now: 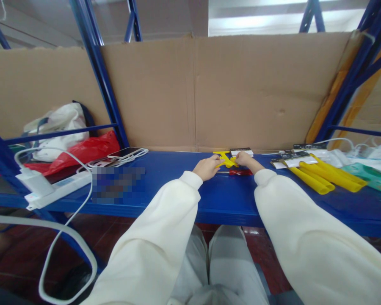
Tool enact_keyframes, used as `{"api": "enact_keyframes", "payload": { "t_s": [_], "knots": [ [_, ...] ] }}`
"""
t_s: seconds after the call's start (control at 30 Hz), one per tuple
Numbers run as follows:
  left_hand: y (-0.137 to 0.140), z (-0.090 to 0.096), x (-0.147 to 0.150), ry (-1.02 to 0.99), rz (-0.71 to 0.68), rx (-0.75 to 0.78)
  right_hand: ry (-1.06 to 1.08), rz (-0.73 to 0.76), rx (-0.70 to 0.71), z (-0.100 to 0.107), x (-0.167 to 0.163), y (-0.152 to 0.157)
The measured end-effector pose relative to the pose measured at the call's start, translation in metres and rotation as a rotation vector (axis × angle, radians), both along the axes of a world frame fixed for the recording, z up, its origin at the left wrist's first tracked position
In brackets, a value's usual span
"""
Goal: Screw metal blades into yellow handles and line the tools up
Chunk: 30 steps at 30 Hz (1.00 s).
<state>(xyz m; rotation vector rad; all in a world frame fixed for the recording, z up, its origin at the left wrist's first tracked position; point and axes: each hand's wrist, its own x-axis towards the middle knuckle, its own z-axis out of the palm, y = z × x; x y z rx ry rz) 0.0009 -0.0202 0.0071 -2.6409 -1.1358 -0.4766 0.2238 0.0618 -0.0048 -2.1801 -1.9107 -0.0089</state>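
Blue shelving (227, 199) is running across in front of the seated person (231, 262), its front edge (227, 218) lying nearest, between cream sleeves (155, 237), with bare surface showing just beyond. Farther in, the left hand (207, 167) is pinching the left side of a small yellow piece (226, 159), thumb and fingertips drawn together with hardly a gap; the right hand (247, 160) is resting bent fingers at its right end, but I'm not able to tell how firmly they are gripping. That piece is sitting between the two hands, toward the shelf's back. For steady handling, I'm thinking the left should be anchoring while the right is making small, gentle adjustments, both avoiding the red-handled tool (240, 172) lying just nearer. Off to the right, yellow tubes (313, 178) are crowding the surface; leftward, bare blue is offering more room. Behind, a cardboard panel (257, 89) is standing close, limiting any push away.
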Motion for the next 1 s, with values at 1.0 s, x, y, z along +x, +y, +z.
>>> {"api": "enact_keyframes", "payload": {
  "t_s": [1.0],
  "knots": [
    [0.001, -0.002, 0.0, -0.002, 0.005, 0.006, 0.072, 0.211, -0.007, 0.002, -0.002, -0.021]
  ]
}}
